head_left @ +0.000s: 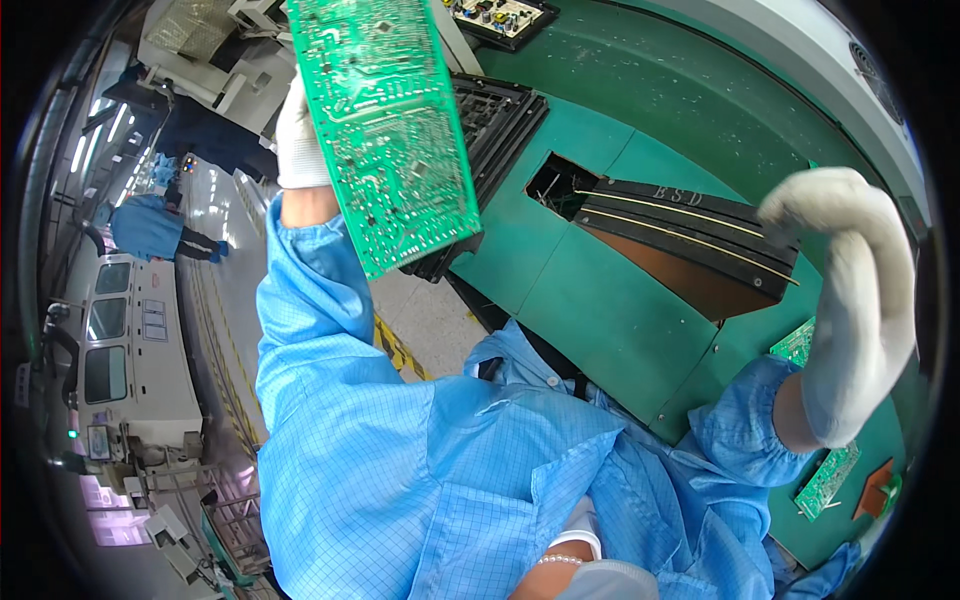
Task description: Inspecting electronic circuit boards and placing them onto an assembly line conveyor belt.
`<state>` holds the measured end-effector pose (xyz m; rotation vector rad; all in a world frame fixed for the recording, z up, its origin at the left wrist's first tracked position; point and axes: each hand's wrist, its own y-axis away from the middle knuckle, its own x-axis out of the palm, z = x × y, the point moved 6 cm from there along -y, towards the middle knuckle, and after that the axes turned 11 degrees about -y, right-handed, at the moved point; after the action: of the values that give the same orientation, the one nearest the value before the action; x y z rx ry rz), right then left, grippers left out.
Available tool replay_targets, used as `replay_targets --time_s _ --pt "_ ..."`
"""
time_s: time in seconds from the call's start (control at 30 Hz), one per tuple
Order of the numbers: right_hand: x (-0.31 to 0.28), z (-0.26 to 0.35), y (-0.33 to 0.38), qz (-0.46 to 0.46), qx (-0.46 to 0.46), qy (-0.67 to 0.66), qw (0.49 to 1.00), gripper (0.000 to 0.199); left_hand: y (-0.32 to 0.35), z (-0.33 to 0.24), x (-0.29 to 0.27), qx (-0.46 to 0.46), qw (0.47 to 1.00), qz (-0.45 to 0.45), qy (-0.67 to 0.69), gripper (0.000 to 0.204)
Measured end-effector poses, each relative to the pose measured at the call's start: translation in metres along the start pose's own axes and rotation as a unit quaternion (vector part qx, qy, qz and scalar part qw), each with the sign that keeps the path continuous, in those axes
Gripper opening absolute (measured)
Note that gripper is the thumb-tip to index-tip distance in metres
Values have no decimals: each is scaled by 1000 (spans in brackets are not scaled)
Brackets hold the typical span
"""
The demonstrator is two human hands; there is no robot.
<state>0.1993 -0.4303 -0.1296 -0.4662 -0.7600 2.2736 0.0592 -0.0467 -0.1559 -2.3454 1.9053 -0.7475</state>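
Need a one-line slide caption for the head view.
Gloved left hand lifts a green circuit board; gloved right hand hangs over green bench.

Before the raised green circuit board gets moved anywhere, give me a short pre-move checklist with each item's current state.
1. Left hand grips the green circuit board by its edge: ok.
2. Solder side of the board faces the camera: ok.
3. Right hand is free of any object: cannot tell, fingers are curled.
4. Black slotted track in the green worktable is unobstructed: ok.
5. Second green board lies flat on the worktable: ok.
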Motion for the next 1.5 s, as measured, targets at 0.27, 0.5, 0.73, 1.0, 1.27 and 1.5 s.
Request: replay_targets --time_s 0.27,0.5,0.73,1.0,1.27,1.5 --pt "23 -20 -18 8 61 122 991 23 2 74 37 -5 999 3 43 44" --pt "21 -48 -23 -6 36 257 966 27 0 129 49 -41 993 -105 39 45" --pt "15 -64 -19 15 16 320 947 31 1 144 65 -68 989 -97 88 44" --pt "22 -79 -19 -4 28 292 956 37 6 146 86 -69 981 -57 172 48" --pt "17 -77 -21 -35 27 239 970 44 8 149 104 -82 977 39 192 49" --pt "24 -61 -22 -59 43 162 984 42 6 153 113 -86 978 18 190 56"
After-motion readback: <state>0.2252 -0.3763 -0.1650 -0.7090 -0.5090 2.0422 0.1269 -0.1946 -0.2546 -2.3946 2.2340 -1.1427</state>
